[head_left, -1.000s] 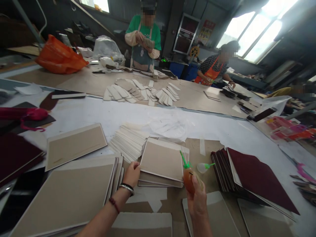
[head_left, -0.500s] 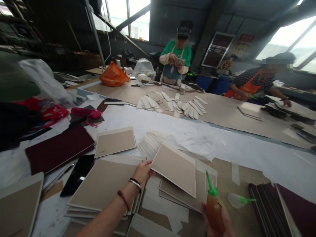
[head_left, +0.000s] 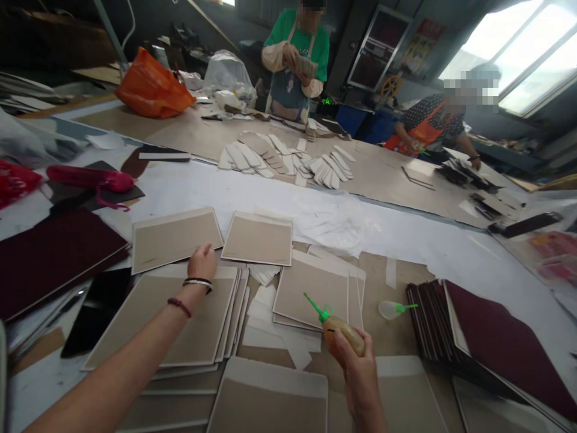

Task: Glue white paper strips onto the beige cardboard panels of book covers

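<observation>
My right hand (head_left: 358, 355) is wrapped round a squeeze bottle (head_left: 345, 335) of amber liquid. Its green nozzle tilts up and left over a small stack of beige panels (head_left: 311, 282). My left hand (head_left: 202, 263) is above the back edge of a larger stack of beige panels (head_left: 175, 319), by the corner of a single beige panel (head_left: 174, 237). Its fingers are curled, and anything in them is hidden. Another beige panel (head_left: 258, 239) lies to its right, partly over a fan of pale strips (head_left: 262, 274).
A second, clear squeeze bottle (head_left: 388, 310) lies right of my right hand, beside a stack of maroon covers (head_left: 500, 349). Pale rounded pieces (head_left: 288, 159) are heaped on the far table. Two co-workers stand there, one in a green shirt (head_left: 321, 45), one in an orange apron (head_left: 426, 135).
My left hand has let go of the panel it held, which now lies at the back, and has moved left. The bottle in my right hand has moved up and left, tilting more. The view has shifted.
</observation>
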The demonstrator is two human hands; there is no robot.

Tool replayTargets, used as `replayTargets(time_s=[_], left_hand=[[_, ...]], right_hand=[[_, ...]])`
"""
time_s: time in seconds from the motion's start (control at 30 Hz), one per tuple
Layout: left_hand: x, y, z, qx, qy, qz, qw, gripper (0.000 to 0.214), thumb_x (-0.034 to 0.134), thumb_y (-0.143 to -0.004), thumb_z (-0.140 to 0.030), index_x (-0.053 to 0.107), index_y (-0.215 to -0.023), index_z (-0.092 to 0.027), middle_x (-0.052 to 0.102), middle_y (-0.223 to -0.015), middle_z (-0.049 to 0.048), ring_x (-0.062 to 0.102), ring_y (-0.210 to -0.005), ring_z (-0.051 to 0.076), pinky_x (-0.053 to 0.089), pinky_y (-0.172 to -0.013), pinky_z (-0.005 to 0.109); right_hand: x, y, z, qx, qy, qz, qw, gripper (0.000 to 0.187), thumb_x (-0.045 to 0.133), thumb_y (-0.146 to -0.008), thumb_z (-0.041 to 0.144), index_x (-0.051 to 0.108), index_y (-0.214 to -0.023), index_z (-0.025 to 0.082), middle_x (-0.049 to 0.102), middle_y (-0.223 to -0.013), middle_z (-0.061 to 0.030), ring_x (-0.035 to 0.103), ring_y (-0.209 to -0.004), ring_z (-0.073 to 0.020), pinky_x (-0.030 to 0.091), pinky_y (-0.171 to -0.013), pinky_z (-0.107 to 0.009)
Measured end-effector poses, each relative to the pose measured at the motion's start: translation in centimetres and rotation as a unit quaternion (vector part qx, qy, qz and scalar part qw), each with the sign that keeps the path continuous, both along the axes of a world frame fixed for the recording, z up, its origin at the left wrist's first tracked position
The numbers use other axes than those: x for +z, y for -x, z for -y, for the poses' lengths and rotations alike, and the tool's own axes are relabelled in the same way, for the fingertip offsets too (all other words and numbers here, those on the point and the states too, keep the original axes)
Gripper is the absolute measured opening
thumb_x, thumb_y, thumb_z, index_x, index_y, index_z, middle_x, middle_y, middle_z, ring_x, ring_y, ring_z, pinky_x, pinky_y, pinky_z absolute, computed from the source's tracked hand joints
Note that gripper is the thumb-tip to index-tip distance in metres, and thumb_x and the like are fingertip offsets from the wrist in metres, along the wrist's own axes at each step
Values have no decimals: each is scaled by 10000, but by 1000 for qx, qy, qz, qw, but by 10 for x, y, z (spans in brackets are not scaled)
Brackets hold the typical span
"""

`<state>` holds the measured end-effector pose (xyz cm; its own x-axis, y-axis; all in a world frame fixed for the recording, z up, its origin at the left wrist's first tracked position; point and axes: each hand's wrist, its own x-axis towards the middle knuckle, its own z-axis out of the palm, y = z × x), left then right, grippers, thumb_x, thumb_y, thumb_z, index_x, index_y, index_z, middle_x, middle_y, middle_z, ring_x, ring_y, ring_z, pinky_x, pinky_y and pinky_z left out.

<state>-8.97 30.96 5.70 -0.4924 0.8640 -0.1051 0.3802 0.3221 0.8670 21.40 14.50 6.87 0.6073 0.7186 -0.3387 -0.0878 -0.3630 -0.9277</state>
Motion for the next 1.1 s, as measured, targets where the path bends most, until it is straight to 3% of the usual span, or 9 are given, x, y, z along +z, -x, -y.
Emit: replayTargets(time_s=[0.07,0.2,0.37,0.63,1.1], left_hand=[[-4,-14,21,-39,16,-9,999,283,514,-843,-309,527,-1074,-146,553,-1094,73,543,-976,203,456,-835,429],[-22,-63,65,-200,75,6,977,139,544,-825,-244,588,-891,-130,613,-871,26,581,-826,151,478,-771,361],[-35,-102,75,-286,153,2,946,200,531,-834,-312,582,-900,-130,608,-895,34,584,-799,147,491,-727,348],[-41,-113,57,-289,221,-15,931,225,538,-828,-323,577,-931,-127,603,-926,37,583,-826,163,491,-742,362],[-47,-112,53,-290,243,-13,926,236,539,-828,-322,571,-955,-126,598,-941,38,583,-821,164,498,-723,352]], right_hand=[[1,5,2,55,24,96,994,584,747,-529,460,504,-994,203,623,-819,-6,589,-730,-197,485,-653,-315],[1,17,0,126,17,216,968,504,715,-559,450,532,-950,191,593,-900,-39,563,-806,-216,456,-729,-336],[-5,27,-4,168,-20,314,934,435,656,-642,461,517,-957,196,544,-932,-51,515,-877,-230,414,-806,-382],[-7,28,0,177,-44,388,903,390,615,-693,459,497,-967,207,521,-911,-50,500,-863,-226,416,-800,-393],[3,3,13,143,-23,457,878,359,562,-724,484,487,-937,205,485,-867,-45,489,-815,-229,415,-746,-385]])
